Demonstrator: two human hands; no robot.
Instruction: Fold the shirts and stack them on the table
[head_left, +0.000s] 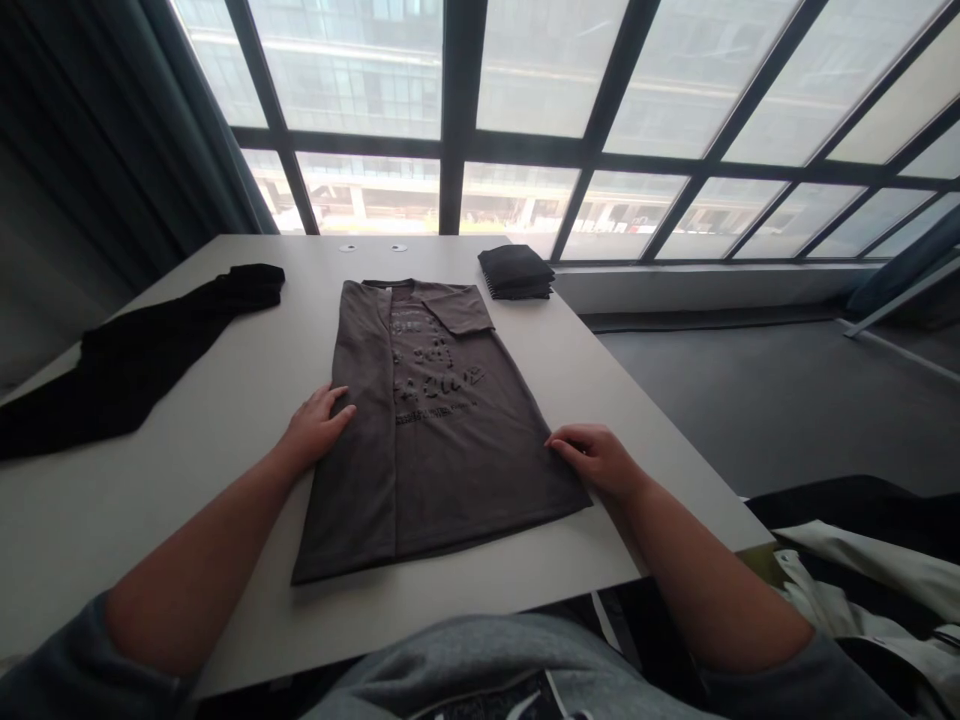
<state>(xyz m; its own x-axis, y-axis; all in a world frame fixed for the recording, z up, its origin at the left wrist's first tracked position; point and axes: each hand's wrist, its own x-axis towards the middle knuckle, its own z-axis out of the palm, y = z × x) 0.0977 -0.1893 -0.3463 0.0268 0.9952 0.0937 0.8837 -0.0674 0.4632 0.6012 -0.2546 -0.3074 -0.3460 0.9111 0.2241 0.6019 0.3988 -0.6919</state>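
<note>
A dark grey-brown T-shirt (465, 460) with black lettering lies flat on the white table (225, 560). Its left side is folded inward over the front, covering part of the print, while a short sleeve lies across the upper right. My left hand (315, 425) rests on the folded left edge, fingers spread. At the lower right edge, my right hand (596, 458) pinches the shirt's fabric between thumb and fingers.
A stack of folded black clothes (516, 272) sits at the table's far right. Along the left lies a black garment (150, 360). More clothes (870, 560) are heaped low at the right, beyond the table edge. Tall windows (555, 90) stand behind.
</note>
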